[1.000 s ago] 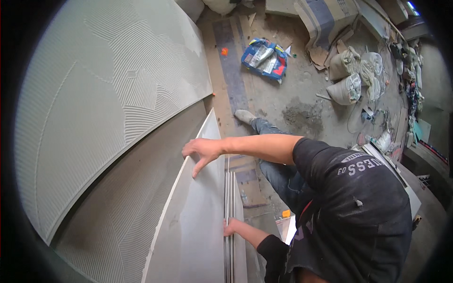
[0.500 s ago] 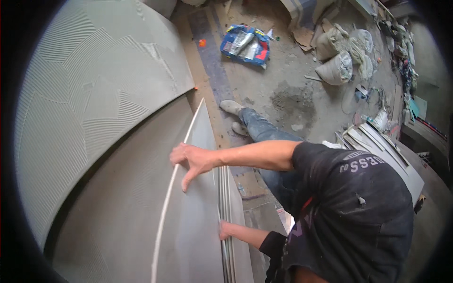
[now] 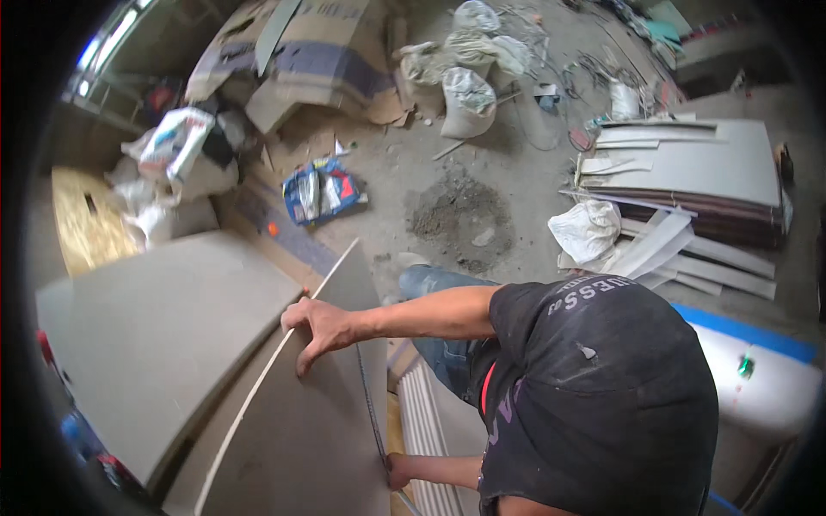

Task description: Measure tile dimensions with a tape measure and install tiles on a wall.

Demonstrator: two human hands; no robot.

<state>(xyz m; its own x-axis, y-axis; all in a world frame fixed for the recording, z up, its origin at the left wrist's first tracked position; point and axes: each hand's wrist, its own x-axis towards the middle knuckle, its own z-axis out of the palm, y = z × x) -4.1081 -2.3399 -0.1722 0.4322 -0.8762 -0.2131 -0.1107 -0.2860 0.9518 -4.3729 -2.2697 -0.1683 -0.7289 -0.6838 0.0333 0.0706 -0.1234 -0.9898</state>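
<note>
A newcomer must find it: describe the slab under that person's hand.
Find the person in the black shirt at lower right. Their outstretched hand presses a grey slab with a thin pale edge, unlike the grey panel beside it.

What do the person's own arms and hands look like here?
Both forearms are bare, and neither the right hand nor the left hand wears a glove. The right arm comes out of the short sleeve of a black T-shirt with pale lettering.
</note>
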